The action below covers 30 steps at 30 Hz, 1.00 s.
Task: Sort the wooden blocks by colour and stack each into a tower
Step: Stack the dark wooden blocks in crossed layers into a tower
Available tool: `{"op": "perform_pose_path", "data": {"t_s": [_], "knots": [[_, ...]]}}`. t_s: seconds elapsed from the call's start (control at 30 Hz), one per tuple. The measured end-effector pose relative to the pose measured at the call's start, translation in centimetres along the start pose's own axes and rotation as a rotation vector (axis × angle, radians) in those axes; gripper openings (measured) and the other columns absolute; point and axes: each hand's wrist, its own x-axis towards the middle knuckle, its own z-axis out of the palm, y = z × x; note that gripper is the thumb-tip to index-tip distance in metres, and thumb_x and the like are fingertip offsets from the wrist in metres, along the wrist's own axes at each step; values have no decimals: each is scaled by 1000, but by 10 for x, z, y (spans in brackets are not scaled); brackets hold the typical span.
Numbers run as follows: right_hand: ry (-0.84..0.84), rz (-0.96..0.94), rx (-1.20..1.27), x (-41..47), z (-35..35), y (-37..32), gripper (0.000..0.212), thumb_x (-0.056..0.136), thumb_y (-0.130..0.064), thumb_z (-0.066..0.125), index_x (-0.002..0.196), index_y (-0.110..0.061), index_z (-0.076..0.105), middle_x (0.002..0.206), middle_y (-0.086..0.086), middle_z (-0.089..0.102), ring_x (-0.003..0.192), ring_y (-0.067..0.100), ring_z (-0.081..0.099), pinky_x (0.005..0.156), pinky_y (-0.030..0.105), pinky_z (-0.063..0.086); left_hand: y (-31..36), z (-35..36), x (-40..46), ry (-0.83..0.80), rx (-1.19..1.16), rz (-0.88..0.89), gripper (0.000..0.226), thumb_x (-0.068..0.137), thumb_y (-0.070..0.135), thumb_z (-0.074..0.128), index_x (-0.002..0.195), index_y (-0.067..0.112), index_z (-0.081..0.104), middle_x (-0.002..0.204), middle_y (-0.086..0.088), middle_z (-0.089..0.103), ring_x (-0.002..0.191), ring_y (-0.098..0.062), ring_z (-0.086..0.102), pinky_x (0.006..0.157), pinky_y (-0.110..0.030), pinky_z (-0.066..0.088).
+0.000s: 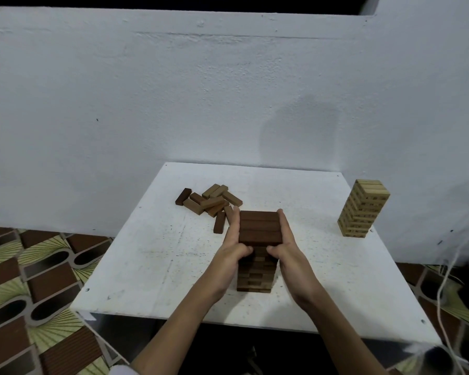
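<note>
A dark brown block tower stands in the middle of the white table. My left hand presses its left side with straight fingers, thumb bent against the front face. My right hand presses the right side the same way. Both hands cover part of the tower's upper layers. A finished light-wood tower stands at the table's right edge. A loose pile of medium and dark brown blocks lies at the back left, with one dark block lying apart just left of my left hand.
A white wall rises right behind the table. Patterned floor tiles show on the left. A white cord hangs past the table's right side.
</note>
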Motion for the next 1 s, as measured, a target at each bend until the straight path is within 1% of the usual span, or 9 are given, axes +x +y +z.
{"op": "perform_pose_path", "data": {"t_s": [0.2, 0.33, 0.43, 0.5, 0.6, 0.7, 0.87, 0.93, 1.0], "knots": [[-4, -12, 37, -1, 1, -3, 75, 90, 4, 35, 149, -32, 7, 115, -22, 49, 85, -17, 57, 70, 4, 44, 1, 1, 0, -1, -42, 21, 93, 65, 15, 43, 149, 35, 10, 155, 5, 22, 131, -9, 37, 81, -3, 39], [4, -67, 41, -3, -1, -9, 92, 61, -12, 41, 147, -30, 13, 112, -23, 53, 84, -17, 58, 72, 6, 44, 1, -3, -2, 19, -46, 25, 98, 60, 13, 43, 149, 34, 11, 151, 9, 28, 123, 0, 43, 85, -8, 40], [71, -135, 30, -3, -4, -12, 93, 58, -13, 43, 147, -28, 21, 146, -13, 35, 117, -8, 46, 90, 11, 40, 2, -8, -3, 67, -52, 41, 95, 56, 10, 41, 146, 33, 22, 146, 15, 31, 132, -3, 34, 95, -16, 39], [140, -220, 17, -4, -6, -18, 85, 60, -12, 44, 143, -25, 31, 148, -12, 34, 133, -1, 33, 101, 13, 32, 6, -12, -4, 127, -48, 84, 78, 60, 4, 40, 132, 34, 39, 135, 20, 40, 125, 7, 37, 87, -7, 42], [260, -352, -14, -5, -2, -36, 63, 68, -10, 45, 130, -24, 46, 134, -14, 48, 125, -1, 43, 107, 20, 33, 12, -26, -5, 297, -59, 149, 67, 73, -17, 34, 124, 23, 50, 126, 15, 52, 115, 12, 46, 84, -6, 41], [318, -500, -73, -3, 15, -62, 46, 77, -9, 46, 121, -18, 52, 124, -5, 54, 113, 3, 52, 95, 16, 42, 10, -49, -4, 435, 12, 162, 55, 77, -12, 39, 115, 24, 56, 120, 10, 57, 118, -2, 49, 91, -20, 40], [197, -704, -194, 5, 78, -84, 33, 81, 9, 45, 106, -8, 59, 109, 6, 56, 97, 8, 57, 81, 15, 46, 1, -86, -3, 532, 114, 160, 40, 74, 2, 46, 103, 26, 60, 113, 9, 61, 108, -5, 54, 83, -16, 42], [127, -693, -266, 12, 108, -75, 31, 80, 8, 43, 102, -4, 61, 106, 6, 56, 95, 1, 55, 83, 14, 44, -7, -93, -1, 539, 202, 147, 34, 82, -3, 46, 102, 21, 61, 107, 7, 64, 105, -9, 57, 82, -17, 44], [55, -554, -379, 26, 138, -52, 32, 82, 7, 40, 107, -2, 59, 111, 5, 54, 100, 0, 51, 87, 12, 40, -18, -101, 6, 537, 270, 111, 18, 90, 4, 46, 100, 14, 57, 97, 8, 61, 94, -10, 60, 74, -15, 44]]}}
